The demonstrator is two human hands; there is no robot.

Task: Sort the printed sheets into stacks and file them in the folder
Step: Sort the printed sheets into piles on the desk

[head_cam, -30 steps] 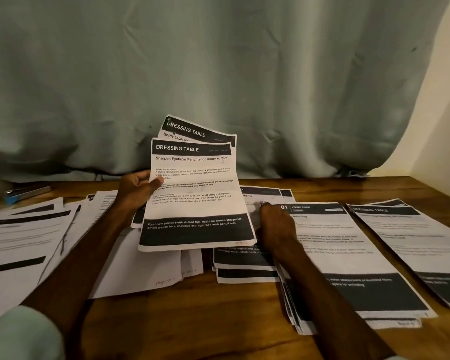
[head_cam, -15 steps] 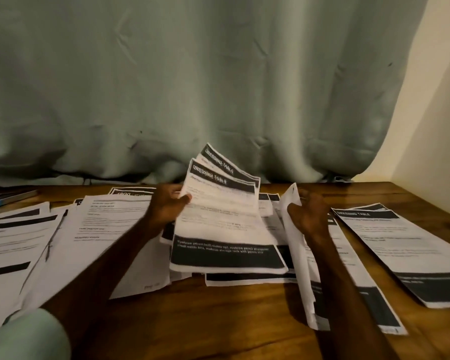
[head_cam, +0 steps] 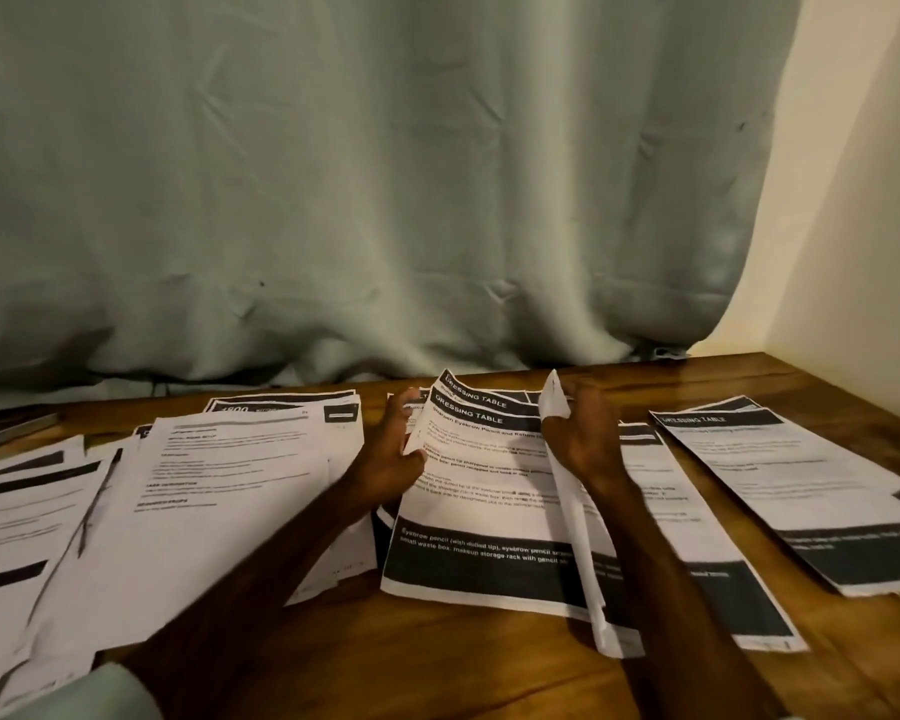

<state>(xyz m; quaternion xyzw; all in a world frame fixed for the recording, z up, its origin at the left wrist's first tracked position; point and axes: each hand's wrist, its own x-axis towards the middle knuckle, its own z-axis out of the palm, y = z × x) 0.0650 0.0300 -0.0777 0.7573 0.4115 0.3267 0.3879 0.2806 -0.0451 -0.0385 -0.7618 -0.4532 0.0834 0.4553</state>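
My left hand point(head_cam: 393, 452) grips the left edge of a few white sheets headed "DRESSING TABLE" point(head_cam: 481, 506), held low over the wooden table point(head_cam: 437, 662). My right hand point(head_cam: 583, 433) holds a small stack of sheets point(head_cam: 575, 522) lifted on edge, its top corner pinched under the thumb and its lower edge reaching down to the table. More printed sheets lie flat beneath the lifted stack point(head_cam: 697, 563). Another "DRESSING TABLE" stack point(head_cam: 801, 485) lies at the right. Loose sheets point(head_cam: 219, 491) spread across the left side. No folder is in view.
A grey-green curtain point(head_cam: 359, 200) hangs along the back of the table. A cream wall point(head_cam: 863, 200) closes the right side. A pen point(head_cam: 97, 501) lies on the left sheets. Something bluish point(head_cam: 6, 431) sits at the far left edge. Bare wood shows along the front.
My left hand has lowered its "DRESSING TABLE" sheets toward the table. My right hand has lifted a stack off the middle pile and tipped it up on edge. The view has shifted right.
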